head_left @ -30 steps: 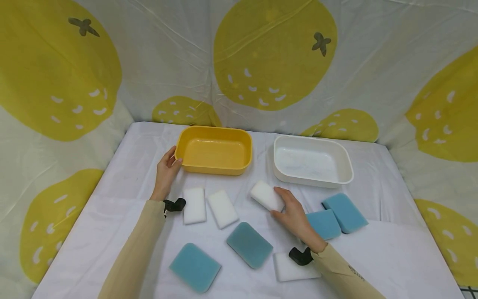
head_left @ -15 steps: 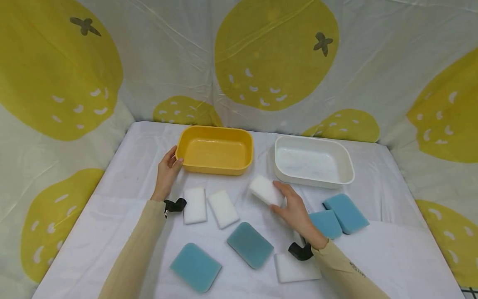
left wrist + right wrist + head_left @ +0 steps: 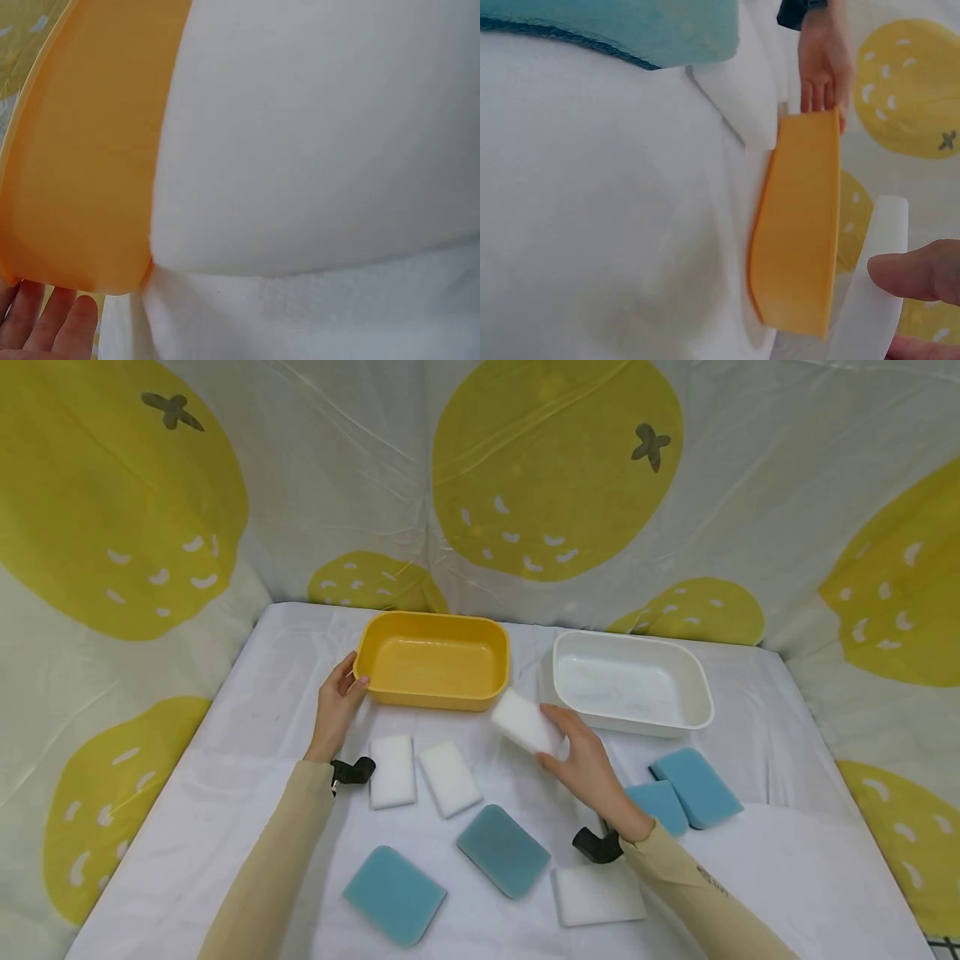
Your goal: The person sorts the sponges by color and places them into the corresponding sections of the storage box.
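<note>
My right hand [image 3: 588, 768] pinches a white sponge [image 3: 522, 720] between thumb and fingers. The sponge is tilted, just in front of the near right corner of a yellow bin [image 3: 442, 702]. In the right wrist view, the thumb [image 3: 911, 271] presses the face of that sponge. At the left end of the bin, my left hand [image 3: 337, 706] holds on, its thumb at the rim and its fingers along the end wall. Its fingers [image 3: 49, 319] show under the bin's end in the left wrist view. Two white sponges [image 3: 392, 771] lie below the bin.
A white bin [image 3: 637, 724] stands at the back right. Blue sponges lie on the white cloth: one at the middle [image 3: 504, 852], one at the near left [image 3: 395, 896], two at the right [image 3: 696, 787]. Another white sponge [image 3: 597, 896] lies under the right wrist.
My right hand has carried the white sponge up and left, closer to the yellow bin. The left hand has stayed at the bin's end.
</note>
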